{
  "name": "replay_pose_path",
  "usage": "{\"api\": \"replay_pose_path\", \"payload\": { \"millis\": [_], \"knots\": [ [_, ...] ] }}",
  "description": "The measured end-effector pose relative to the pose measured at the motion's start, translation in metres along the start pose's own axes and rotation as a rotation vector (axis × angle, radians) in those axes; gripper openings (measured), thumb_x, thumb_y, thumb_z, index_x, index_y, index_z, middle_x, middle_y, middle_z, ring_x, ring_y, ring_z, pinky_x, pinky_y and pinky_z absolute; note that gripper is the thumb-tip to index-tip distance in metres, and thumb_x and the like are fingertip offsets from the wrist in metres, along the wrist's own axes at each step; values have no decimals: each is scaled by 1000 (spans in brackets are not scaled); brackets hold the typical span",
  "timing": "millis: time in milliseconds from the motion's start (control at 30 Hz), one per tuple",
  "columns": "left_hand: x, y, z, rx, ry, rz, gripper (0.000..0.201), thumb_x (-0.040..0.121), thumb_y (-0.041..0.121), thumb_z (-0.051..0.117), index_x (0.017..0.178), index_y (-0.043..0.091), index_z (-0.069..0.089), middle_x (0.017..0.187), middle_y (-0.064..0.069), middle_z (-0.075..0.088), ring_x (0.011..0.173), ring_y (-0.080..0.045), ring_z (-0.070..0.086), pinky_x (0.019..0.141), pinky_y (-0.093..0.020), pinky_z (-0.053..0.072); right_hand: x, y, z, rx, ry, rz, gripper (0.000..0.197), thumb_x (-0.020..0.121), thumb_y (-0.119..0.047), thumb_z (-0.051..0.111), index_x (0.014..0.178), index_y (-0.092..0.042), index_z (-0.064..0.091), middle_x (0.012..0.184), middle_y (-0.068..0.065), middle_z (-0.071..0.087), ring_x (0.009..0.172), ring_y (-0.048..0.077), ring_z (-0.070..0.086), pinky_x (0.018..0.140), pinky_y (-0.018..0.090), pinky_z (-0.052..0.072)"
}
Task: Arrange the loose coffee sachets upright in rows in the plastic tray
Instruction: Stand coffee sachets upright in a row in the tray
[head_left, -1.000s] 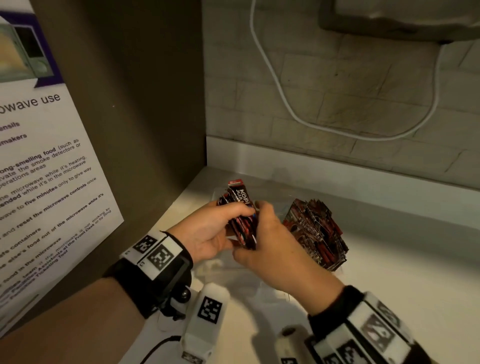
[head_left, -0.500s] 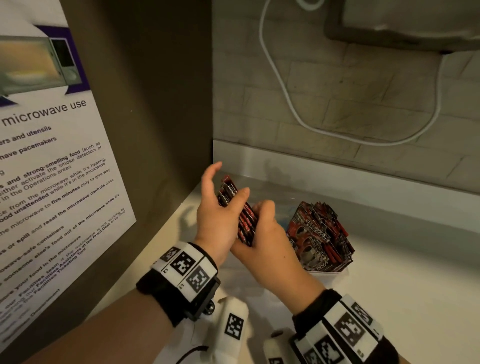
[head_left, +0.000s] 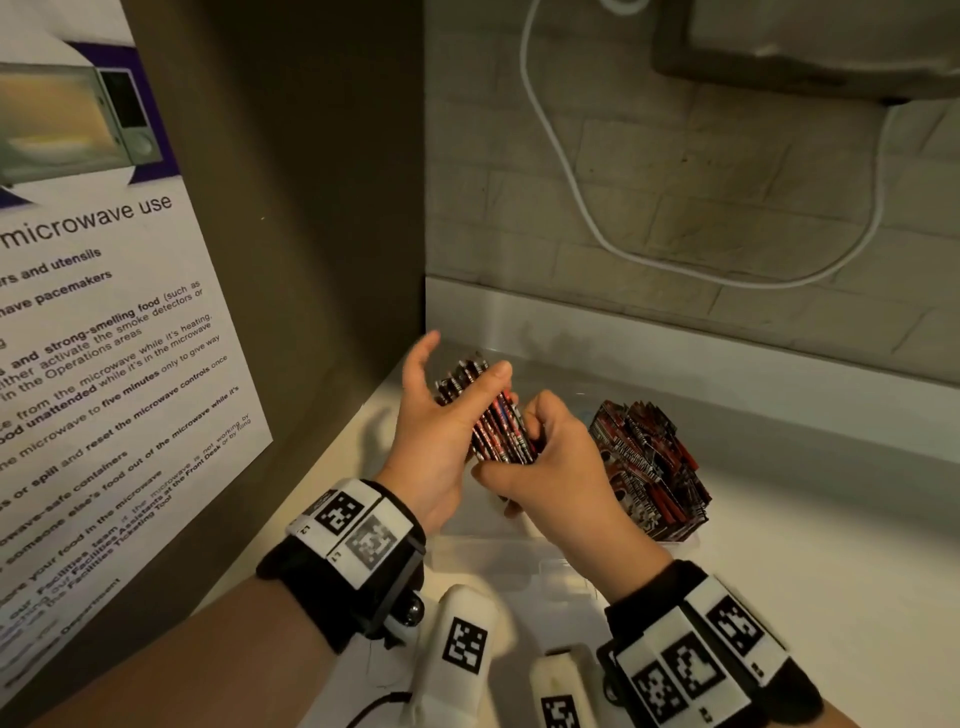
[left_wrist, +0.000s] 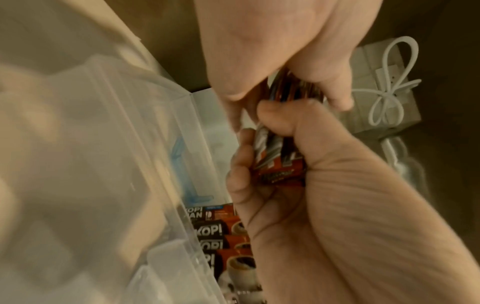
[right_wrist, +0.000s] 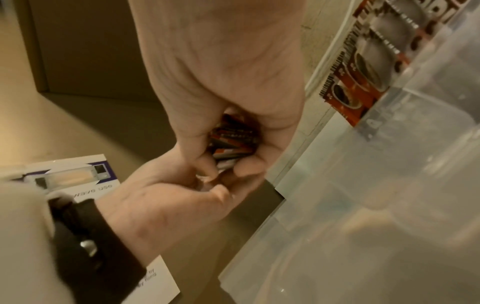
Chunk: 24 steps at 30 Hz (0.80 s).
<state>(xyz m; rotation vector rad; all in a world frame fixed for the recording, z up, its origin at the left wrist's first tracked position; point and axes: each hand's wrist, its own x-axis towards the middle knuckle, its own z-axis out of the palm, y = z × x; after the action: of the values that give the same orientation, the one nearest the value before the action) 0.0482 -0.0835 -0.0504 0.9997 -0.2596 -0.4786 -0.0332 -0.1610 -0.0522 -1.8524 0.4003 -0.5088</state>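
Note:
A bundle of red-and-black coffee sachets (head_left: 493, 421) is held edge-up between both hands, above the left part of the clear plastic tray (head_left: 519, 551). My left hand (head_left: 457, 374) grips its upper end, thumb across the edges and index finger lifted. My right hand (head_left: 524, 452) curls round the lower end. In the left wrist view the right hand's fingers (left_wrist: 241, 164) wrap the sachets (left_wrist: 280, 164). The right wrist view shows the bundle (right_wrist: 231, 142) inside my right fist. A packed row of sachets (head_left: 649, 467) stands at the tray's right end.
A brown cabinet side with a microwave-use poster (head_left: 104, 312) closes off the left. The brick wall behind carries a white cable (head_left: 571, 182) and an appliance (head_left: 805, 47) at the top right. White counter (head_left: 831, 571) extends to the right of the tray.
My left hand turned from wrapping the bundle's face to gripping its edges, with the index finger lifted. The bundle tilted and stayed between both hands. The tray's row has not moved.

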Motion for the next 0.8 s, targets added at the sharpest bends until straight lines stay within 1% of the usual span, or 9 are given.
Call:
{"api": "replay_pose_path", "payload": {
  "millis": [67, 133, 267, 333, 400, 500, 567, 700, 800],
  "knots": [
    [-5, -3, -1, 71, -70, -126, 72, 63, 30, 78, 129, 26, 50, 107, -8, 71, 89, -17, 71, 68, -30, 56, 1, 1, 1, -83, 91, -42, 41, 65, -7, 77, 75, -21, 40, 69, 1, 59, 59, 16, 61, 54, 42, 54],
    [-10, -4, 0, 106, -145, -239, 38, 82, 25, 69, 119, 20, 61, 94, -3, 71, 74, -12, 69, 55, -26, 52, -1, -2, 1, -186, 73, -91, 43, 65, -10, 79, 77, -25, 40, 67, -8, 57, 56, 0, 56, 51, 23, 48],
    [-7, 0, -10, 20, -129, -330, 22, 91, 23, 55, 107, 26, 70, 86, -2, 69, 67, -14, 67, 51, -26, 51, -4, -8, -3, -269, -16, -131, 32, 67, -27, 79, 75, -28, 49, 86, -6, 56, 75, -1, 52, 64, 12, 41],
    [-7, 5, -15, 5, -135, -339, 22, 90, 20, 56, 107, 23, 69, 92, -5, 72, 72, -18, 69, 54, -31, 54, 1, -9, -10, -148, 29, -93, 17, 74, -28, 76, 81, -25, 61, 99, -1, 56, 88, 7, 55, 80, 26, 49],
    [-10, 7, -18, 24, -125, -334, 20, 88, 17, 59, 106, 14, 67, 86, -8, 73, 68, -20, 70, 50, -30, 53, 6, -10, -17, -43, 64, -37, 23, 77, -24, 76, 95, -19, 63, 96, 2, 60, 82, 13, 57, 77, 36, 52],
    [-16, 10, -19, 63, -171, -327, 12, 85, 16, 62, 95, 12, 69, 77, -7, 72, 62, -19, 69, 46, -27, 52, 9, -12, -21, 90, -43, 53, 29, 79, -15, 75, 103, -9, 62, 76, 5, 56, 58, 8, 51, 52, 21, 45],
    [-18, 11, -21, 48, -190, -328, 14, 80, 21, 64, 89, 14, 72, 80, -8, 73, 63, -19, 69, 46, -28, 52, 8, -12, -19, 134, -111, 88, 22, 81, -11, 72, 100, -2, 64, 74, 12, 54, 53, 7, 50, 44, 17, 40],
    [-17, 9, -27, 27, -172, -337, 33, 77, 24, 66, 106, 10, 69, 97, -15, 74, 73, -24, 71, 55, -37, 59, 5, -9, -9, 178, -167, 140, 17, 84, -8, 69, 100, -12, 64, 91, 13, 64, 70, 20, 68, 53, 29, 55],
    [-12, 9, -31, 17, -150, -351, 37, 79, 22, 66, 113, 9, 66, 105, -19, 71, 80, -29, 71, 59, -42, 60, 5, -9, -2, 173, -59, 147, 14, 86, -2, 65, 96, -13, 62, 92, 11, 68, 75, 28, 71, 57, 39, 58]
  ]
}}
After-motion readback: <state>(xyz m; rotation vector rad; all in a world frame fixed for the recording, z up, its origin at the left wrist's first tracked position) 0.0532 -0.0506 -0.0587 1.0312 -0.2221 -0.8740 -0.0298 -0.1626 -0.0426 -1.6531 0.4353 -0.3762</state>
